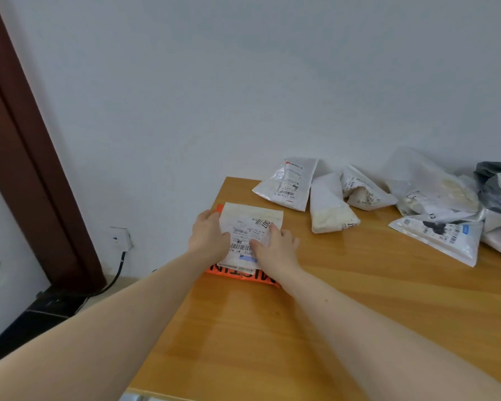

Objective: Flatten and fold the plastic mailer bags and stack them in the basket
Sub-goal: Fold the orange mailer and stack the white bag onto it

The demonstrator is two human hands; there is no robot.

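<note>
One folded white mailer point(250, 227) on an orange bag point(243, 275) at the surface's point(330, 314) left edge is pressed flat by left hand point(207, 237) and right hand point(275, 246), fingers extended; about seven loose mailers point(327, 206) are piled at the far right.

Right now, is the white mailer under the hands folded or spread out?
Folded, it seems: the white mailer lies as a compact flat rectangle on the orange mailer, both hands pressing it.

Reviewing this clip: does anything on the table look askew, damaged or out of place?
No basket is in view, though the task calls for one. Both hands, left hand and right hand, press a folded white mailer onto an orange mailer at the wooden table edge. The unfolded mailers lie crumpled by the wall, as expected.
</note>
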